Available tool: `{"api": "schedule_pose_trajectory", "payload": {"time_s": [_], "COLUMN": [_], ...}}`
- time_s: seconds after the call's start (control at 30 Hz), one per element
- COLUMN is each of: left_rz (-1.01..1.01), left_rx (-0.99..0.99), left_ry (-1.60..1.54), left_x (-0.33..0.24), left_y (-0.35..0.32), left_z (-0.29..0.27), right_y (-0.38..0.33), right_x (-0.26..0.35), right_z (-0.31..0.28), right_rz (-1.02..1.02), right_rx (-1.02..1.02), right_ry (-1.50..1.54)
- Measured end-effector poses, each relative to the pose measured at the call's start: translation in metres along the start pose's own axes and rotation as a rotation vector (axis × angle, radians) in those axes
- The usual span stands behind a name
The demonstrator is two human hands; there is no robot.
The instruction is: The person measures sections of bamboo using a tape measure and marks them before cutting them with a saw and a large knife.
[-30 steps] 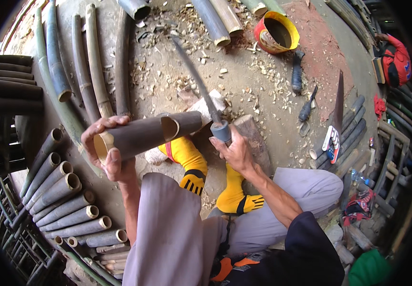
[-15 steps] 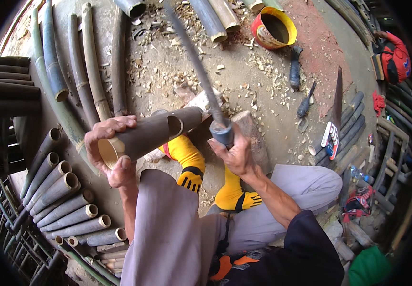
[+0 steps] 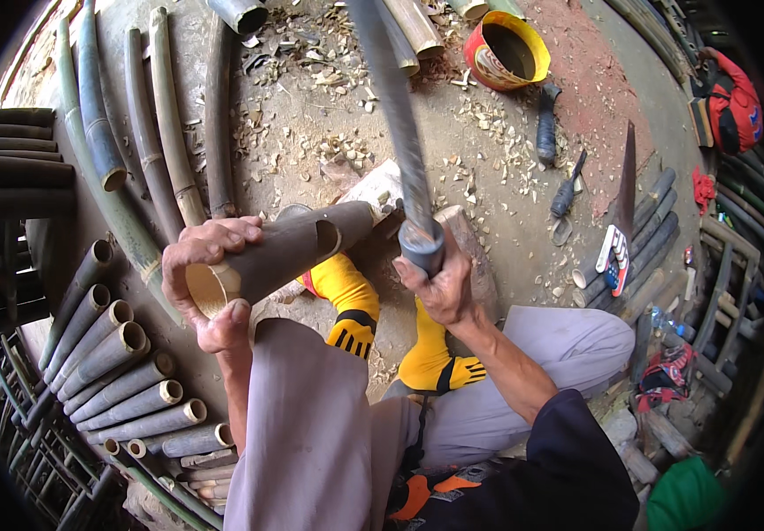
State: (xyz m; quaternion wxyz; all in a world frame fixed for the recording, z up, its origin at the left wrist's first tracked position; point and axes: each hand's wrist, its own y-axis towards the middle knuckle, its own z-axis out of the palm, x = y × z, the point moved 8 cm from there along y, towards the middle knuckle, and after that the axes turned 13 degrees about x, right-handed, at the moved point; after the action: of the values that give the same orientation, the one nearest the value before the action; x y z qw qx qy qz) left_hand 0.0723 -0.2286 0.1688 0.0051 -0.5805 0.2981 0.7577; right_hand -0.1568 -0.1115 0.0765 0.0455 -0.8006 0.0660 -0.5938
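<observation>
My left hand (image 3: 209, 274) wraps round the near end of a dark bamboo tube (image 3: 289, 248), thumb at the open rim. The tube slants away to the right, with a notch cut in its upper side near the far end, which meets a pale wooden block (image 3: 380, 188). My right hand (image 3: 442, 283) is closed round the dark round handle of a machete (image 3: 399, 124). Its long blade points up and away, blurred by motion, just right of the tube's far end. A brown log (image 3: 470, 248) lies beside the handle.
Cut bamboo tubes (image 3: 130, 376) lie in a row at left, long bamboo poles (image 3: 169, 115) beyond. Wood chips cover the ground. A red and yellow bucket (image 3: 506, 53), a dark-handled tool (image 3: 568, 186) and a handsaw (image 3: 616, 239) are at right. My yellow socks (image 3: 351, 296) are close below the tube.
The machete has swung to the right and stands more upright, my right hand moving slightly right with it. The bamboo tube and left hand have shifted a little right and down.
</observation>
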Motion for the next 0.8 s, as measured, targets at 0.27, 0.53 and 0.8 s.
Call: {"api": "schedule_pose_trajectory", "payload": {"time_s": [0.27,0.53,0.8], "left_rz": [-0.028,-0.060,-0.042], "left_rx": [0.079,0.243,0.281], "left_ry": [-0.110,-0.234,-0.224], "left_x": [0.006,0.007,-0.002], "left_y": [-0.002,0.000,0.006], "left_z": [-0.009,0.003,0.022], "right_y": [-0.007,-0.004,-0.012], "right_x": [-0.096,-0.056,-0.009], "right_z": [0.023,0.015,0.004], "right_rz": [0.532,0.157,0.132], "right_rx": [0.270,0.148,0.121], "right_ry": [0.127,-0.165,-0.057]}}
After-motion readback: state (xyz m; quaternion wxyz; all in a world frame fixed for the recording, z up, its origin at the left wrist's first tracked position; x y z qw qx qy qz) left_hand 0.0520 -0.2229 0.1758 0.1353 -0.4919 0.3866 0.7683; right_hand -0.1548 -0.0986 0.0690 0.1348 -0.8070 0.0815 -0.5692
